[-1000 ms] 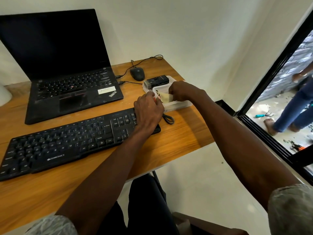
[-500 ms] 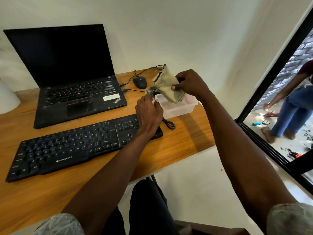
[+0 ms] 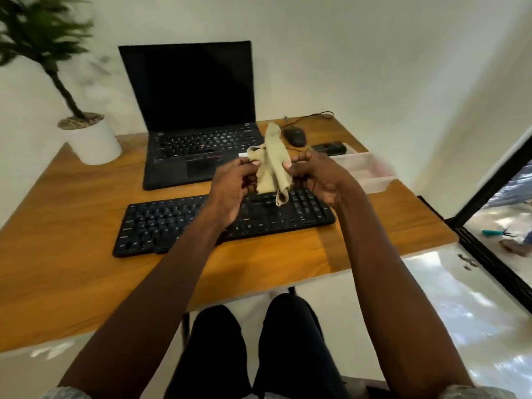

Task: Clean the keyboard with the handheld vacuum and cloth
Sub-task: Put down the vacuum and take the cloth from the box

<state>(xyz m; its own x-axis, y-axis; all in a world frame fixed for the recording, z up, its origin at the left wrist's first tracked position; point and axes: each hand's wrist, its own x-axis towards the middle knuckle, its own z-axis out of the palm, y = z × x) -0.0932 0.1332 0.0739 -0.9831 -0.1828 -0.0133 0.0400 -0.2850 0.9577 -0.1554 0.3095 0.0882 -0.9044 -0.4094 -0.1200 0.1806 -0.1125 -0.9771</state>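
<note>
A crumpled beige cloth (image 3: 272,165) hangs in the air above the black keyboard (image 3: 172,223), which lies on the wooden desk (image 3: 86,249). My left hand (image 3: 233,188) pinches the cloth's left edge and my right hand (image 3: 313,177) pinches its right side. Both hands hover over the keyboard's right half without touching it. The black handheld vacuum (image 3: 329,147) lies at the back right of the desk, behind a clear plastic tray (image 3: 371,174).
An open black laptop (image 3: 195,116) stands behind the keyboard, with a black mouse (image 3: 295,135) and its cable to the right. A potted plant (image 3: 89,136) sits at the back left corner. A dark door frame (image 3: 489,194) borders the right; the desk's front edge is near my knees.
My right hand has lifted the cloth out of the tray and brought it over the keyboard. My left hand left the keyboard and took hold of the cloth. The view swung left.
</note>
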